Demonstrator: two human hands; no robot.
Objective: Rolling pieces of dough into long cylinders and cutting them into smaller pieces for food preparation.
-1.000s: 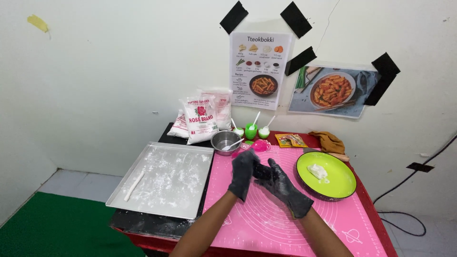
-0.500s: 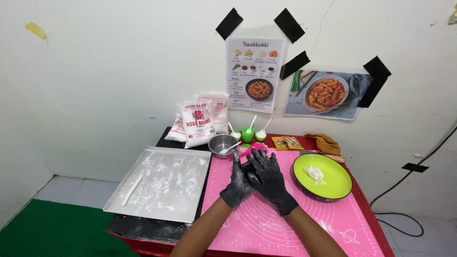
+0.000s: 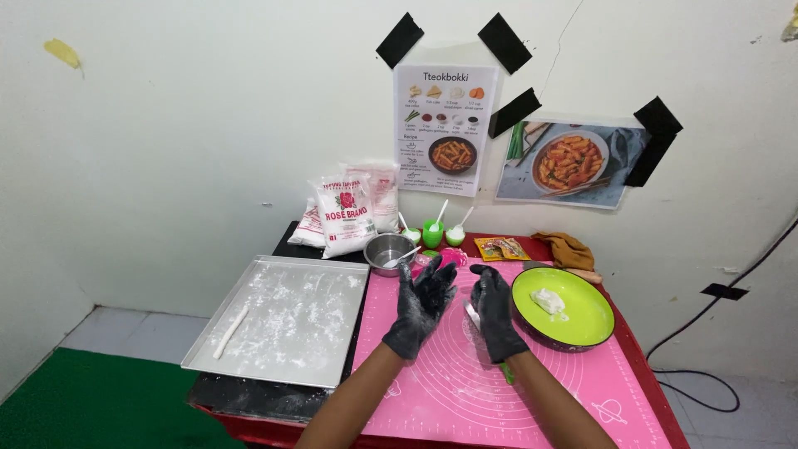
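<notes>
Both my hands wear flour-dusted black gloves and are raised over a pink silicone mat (image 3: 465, 391). My left hand (image 3: 424, 303) is open, its palm turned toward the right hand. My right hand (image 3: 496, 312) faces it a few centimetres away, with a small white piece of dough (image 3: 471, 315) lying against its palm. Just right of my right hand sits a lime green plate (image 3: 586, 328) holding a lump of white dough (image 3: 549, 301).
A floured metal tray (image 3: 283, 320) with one thin dough stick (image 3: 230, 333) lies left of the mat. Behind are a small steel bowl (image 3: 386, 249) with a spoon, flour bags (image 3: 345, 214), green cups (image 3: 432, 234), sachets (image 3: 501, 248) and a brown cloth (image 3: 569, 249). Wall behind.
My hands were pressed together over the mat one second ago. They have since drawn apart, showing the dough piece on my right palm.
</notes>
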